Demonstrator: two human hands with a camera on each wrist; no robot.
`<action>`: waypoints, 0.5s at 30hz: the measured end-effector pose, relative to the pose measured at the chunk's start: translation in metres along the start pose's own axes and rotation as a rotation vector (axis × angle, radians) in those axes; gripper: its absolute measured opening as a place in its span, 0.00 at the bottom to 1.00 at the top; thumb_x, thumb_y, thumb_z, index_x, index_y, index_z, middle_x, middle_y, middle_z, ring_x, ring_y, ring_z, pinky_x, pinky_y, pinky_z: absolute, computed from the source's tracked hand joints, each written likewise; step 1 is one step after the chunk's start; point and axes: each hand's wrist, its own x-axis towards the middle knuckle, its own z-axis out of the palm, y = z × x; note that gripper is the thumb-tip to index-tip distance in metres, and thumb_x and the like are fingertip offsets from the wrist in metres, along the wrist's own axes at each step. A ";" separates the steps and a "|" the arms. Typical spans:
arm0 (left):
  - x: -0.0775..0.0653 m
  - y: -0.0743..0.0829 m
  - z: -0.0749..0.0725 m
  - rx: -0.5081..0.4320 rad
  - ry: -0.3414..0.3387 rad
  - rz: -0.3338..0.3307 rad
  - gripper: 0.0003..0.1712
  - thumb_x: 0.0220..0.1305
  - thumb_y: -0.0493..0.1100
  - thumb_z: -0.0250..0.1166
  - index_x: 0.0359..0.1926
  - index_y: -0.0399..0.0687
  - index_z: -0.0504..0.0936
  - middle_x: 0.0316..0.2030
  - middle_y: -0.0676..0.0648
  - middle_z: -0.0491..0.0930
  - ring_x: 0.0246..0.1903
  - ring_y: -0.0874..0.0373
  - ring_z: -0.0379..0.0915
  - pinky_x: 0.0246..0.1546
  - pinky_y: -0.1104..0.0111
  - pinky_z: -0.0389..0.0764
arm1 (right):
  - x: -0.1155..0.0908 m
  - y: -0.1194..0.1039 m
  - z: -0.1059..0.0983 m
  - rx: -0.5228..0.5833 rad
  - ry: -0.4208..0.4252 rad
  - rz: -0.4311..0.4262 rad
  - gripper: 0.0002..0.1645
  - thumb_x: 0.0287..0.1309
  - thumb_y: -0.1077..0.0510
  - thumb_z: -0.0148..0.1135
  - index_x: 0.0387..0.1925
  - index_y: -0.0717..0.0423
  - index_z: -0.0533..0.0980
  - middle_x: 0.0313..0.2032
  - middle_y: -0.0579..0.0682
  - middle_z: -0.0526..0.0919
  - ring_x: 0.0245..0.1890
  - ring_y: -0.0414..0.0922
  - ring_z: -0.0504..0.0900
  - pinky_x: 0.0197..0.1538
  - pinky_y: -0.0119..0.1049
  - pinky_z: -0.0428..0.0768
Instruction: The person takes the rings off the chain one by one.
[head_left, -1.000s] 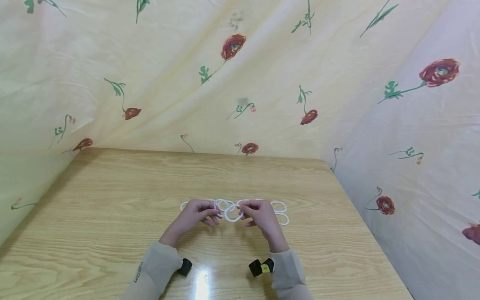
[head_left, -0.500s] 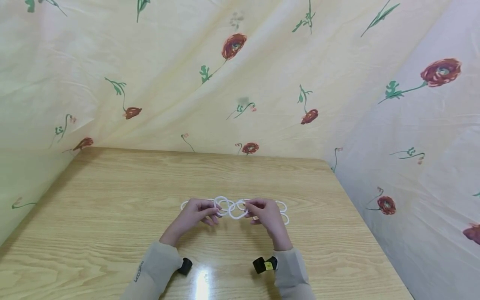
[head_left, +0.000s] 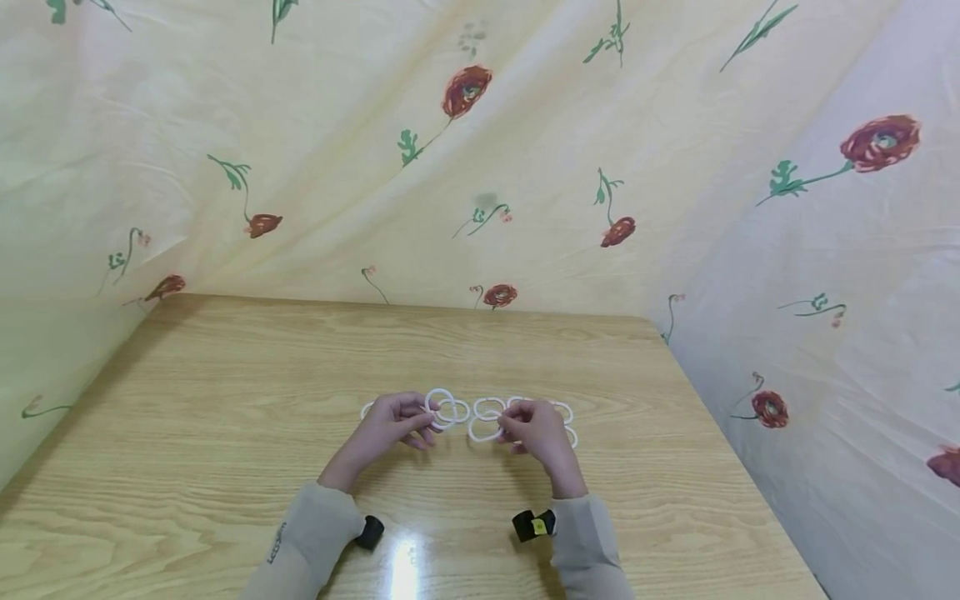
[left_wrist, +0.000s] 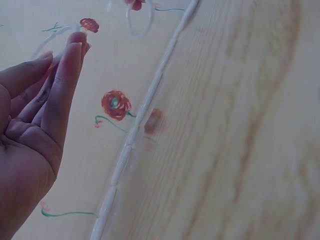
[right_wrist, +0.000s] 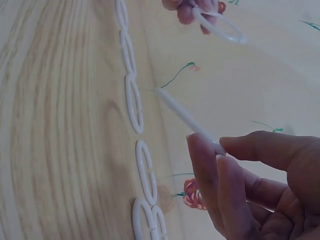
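In the head view, the left hand [head_left: 399,422] pinches a white ring [head_left: 439,391] between thumb and fingers, raised over the table. Opposite it, the right hand [head_left: 538,432] pinches a second white ring [head_left: 481,438] by its right side. A gap separates these two rings. From the right wrist view, the right hand's ring [right_wrist: 182,117] appears nearly edge-on between thumb and fingertips. The left hand's ring [left_wrist: 44,42] shows partly behind the fingers in the left wrist view. Beyond both hands lies a row of white rings [head_left: 491,399] on the table, partly covered by the hands.
The light wooden table [head_left: 300,350] reaches back to a flower-printed cloth [head_left: 337,167] that hangs behind and at both sides. More white rings [right_wrist: 129,100] lie end to end; at the row's right end, some lie nearer the person. Light glares off the table's front part.
The right hand has moved to the right with its ring. The two held rings overlapped in view earlier and now stand apart. The left hand has stayed nearly in place, its ring slightly higher.
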 end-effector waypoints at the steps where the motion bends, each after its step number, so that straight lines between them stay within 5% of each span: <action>1: 0.000 0.000 0.000 0.001 0.002 0.000 0.20 0.69 0.38 0.59 0.52 0.23 0.73 0.40 0.28 0.83 0.29 0.63 0.83 0.33 0.65 0.88 | 0.000 0.001 0.000 -0.009 0.000 0.000 0.04 0.58 0.67 0.63 0.34 0.67 0.80 0.27 0.55 0.85 0.23 0.41 0.85 0.25 0.32 0.85; 15: 0.001 -0.004 0.000 0.030 0.002 0.006 0.14 0.68 0.37 0.60 0.43 0.26 0.76 0.40 0.26 0.82 0.30 0.61 0.84 0.32 0.64 0.88 | 0.004 0.012 0.002 -0.070 0.009 0.030 0.05 0.57 0.67 0.63 0.35 0.69 0.80 0.28 0.59 0.86 0.25 0.44 0.86 0.26 0.33 0.85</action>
